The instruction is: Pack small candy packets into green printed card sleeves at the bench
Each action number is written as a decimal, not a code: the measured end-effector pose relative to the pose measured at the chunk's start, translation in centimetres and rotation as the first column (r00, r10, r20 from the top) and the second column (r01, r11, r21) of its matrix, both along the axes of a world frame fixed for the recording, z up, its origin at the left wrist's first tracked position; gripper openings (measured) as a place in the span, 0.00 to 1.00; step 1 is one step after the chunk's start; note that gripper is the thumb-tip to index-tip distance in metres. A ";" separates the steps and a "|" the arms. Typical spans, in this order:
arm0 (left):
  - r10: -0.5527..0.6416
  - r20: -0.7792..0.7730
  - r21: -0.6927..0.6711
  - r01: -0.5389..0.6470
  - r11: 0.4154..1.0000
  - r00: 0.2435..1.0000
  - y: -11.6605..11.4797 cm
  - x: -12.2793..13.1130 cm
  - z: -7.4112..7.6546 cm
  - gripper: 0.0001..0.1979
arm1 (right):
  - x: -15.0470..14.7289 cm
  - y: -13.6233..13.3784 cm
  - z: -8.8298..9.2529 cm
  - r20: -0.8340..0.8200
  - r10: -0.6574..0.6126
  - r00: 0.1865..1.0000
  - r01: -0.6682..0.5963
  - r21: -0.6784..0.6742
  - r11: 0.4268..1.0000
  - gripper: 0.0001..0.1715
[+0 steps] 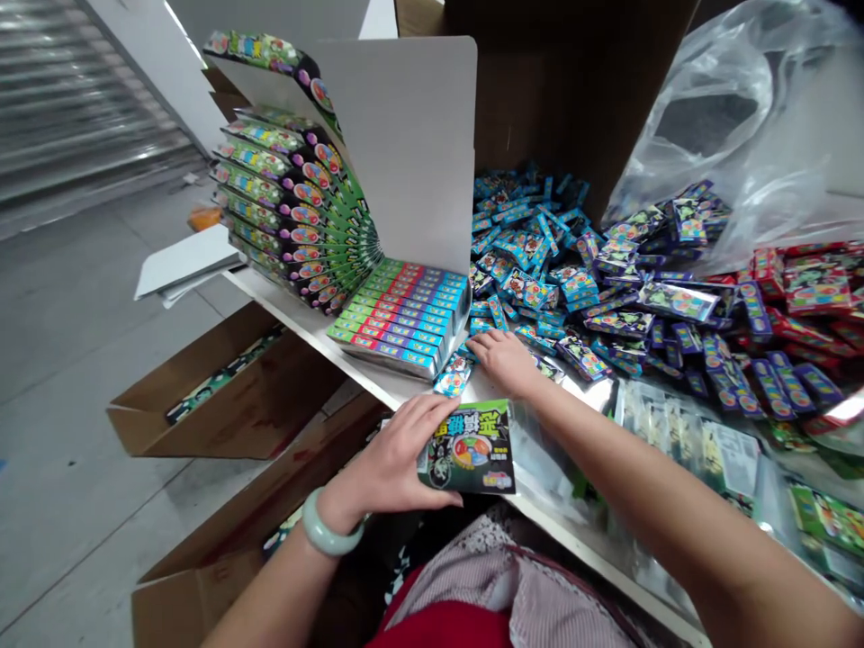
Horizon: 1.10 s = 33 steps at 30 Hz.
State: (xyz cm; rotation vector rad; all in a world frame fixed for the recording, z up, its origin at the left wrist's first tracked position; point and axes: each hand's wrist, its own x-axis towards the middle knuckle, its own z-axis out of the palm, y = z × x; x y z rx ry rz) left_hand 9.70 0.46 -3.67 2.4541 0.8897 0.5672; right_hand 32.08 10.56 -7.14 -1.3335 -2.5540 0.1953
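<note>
On the white table (398,382), left fingers (422,423) hold a black packet (472,450), right fingers (490,346) spread flat.

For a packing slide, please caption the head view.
Left hand holds a green printed packet, right hand rests beside heaped blue packets.

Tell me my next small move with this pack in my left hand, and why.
Probably add the green-and-black pack from your left hand to the fanned packs on the white display card, since its wheel design looks like theirs.
</note>
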 end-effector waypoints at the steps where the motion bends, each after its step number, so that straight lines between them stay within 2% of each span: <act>1: 0.010 0.000 -0.003 -0.010 1.000 1.000 0.1 -0.2 0.0 0.51 | 0.3 -0.3 0.1 -0.050 -0.009 0.999 0.009 -0.003 1.000 0.19; 3: 0.034 0.006 0.005 -0.034 0.999 0.999 0.3 -0.7 0.0 0.51 | 1.8 -1.4 0.4 -0.179 -0.049 0.983 0.050 0.001 0.999 0.17; 5: 0.063 0.013 0.028 -0.063 0.998 0.998 0.6 -1.1 0.1 0.51 | 4.0 -3.1 1.0 -0.351 -0.156 0.923 0.154 -0.034 0.988 0.16; 7: 0.082 0.014 0.057 -0.082 0.995 0.997 1.0 -1.2 0.1 0.50 | 6.5 -5.3 1.6 -0.540 -0.328 0.775 0.256 -0.206 0.944 0.16; 9: 0.075 0.000 0.078 -0.075 0.994 0.997 1.4 -0.9 0.0 0.50 | 9.0 -7.6 2.2 -0.666 -0.530 0.524 0.268 -0.462 0.845 0.19; 10: 0.059 -0.010 0.088 -0.058 0.994 0.998 1.5 -0.5 -0.1 0.50 | 10.1 -8.8 2.5 -0.675 -0.614 0.409 0.250 -0.564 0.787 0.20; 11: 0.039 -0.020 0.100 -0.037 0.994 0.999 1.7 0.0 -0.2 0.49 | 11.1 -9.8 2.6 -0.661 -0.673 0.332 0.240 -0.631 0.738 0.21; 13: 0.000 -0.041 0.125 0.005 0.992 0.999 1.9 1.6 -0.5 0.49 | 12.8 -11.6 2.6 -0.623 -0.751 0.218 0.257 -0.706 0.660 0.22; 15: -0.039 -0.067 0.154 0.048 0.987 0.997 2.0 3.6 -0.8 0.49 | 13.9 -13.0 2.5 -0.605 -0.786 0.127 0.258 -0.745 0.615 0.22; 17: -0.079 -0.092 0.173 0.094 0.980 0.993 2.0 5.6 -1.0 0.48 | 14.4 -14.1 2.6 -0.627 -0.777 0.065 0.245 -0.744 0.621 0.22; 19: -0.120 -0.103 0.181 0.137 0.974 0.987 2.1 7.2 -1.0 0.48 | 14.7 -15.1 3.3 -0.694 -0.718 0.055 0.305 -0.673 0.673 0.20; 21: -0.135 -0.102 0.185 0.152 0.971 0.986 2.2 8.2 -0.9 0.49 | 15.0 -16.1 4.5 -0.784 -0.616 0.074 0.453 -0.524 0.721 0.18; 23: -0.123 -0.102 0.192 0.141 0.971 0.987 2.2 8.8 -0.7 0.50 | 15.2 -17.0 5.7 -0.845 -0.525 0.106 0.581 -0.376 0.722 0.16; 24: -0.118 -0.102 0.199 0.136 0.970 0.988 2.3 9.0 -0.5 0.50 | 15.3 -17.3 6.1 -0.855 -0.503 0.128 0.605 -0.334 0.722 0.15; 26: -0.126 -0.098 0.215 0.145 0.966 0.987 2.2 9.5 -0.3 0.50 | 15.3 -17.7 6.6 -0.836 -0.513 0.197 0.583 -0.321 0.747 0.14; 29: -0.164 -0.089 0.246 0.182 0.952 0.982 2.0 10.2 -0.1 0.50 | 15.1 -17.9 6.1 -0.727 -0.576 0.374 0.464 -0.390 0.795 0.13; 31: -0.179 -0.092 0.258 0.197 0.946 0.979 1.7 10.7 -0.2 0.49 | 15.0 -17.9 5.5 -0.621 -0.611 0.491 0.400 -0.462 0.791 0.14; 33: -0.194 -0.100 0.260 0.214 0.942 0.976 1.4 11.2 -0.4 0.49 | 15.1 -17.7 5.1 -0.523 -0.636 0.568 0.370 -0.528 0.764 0.14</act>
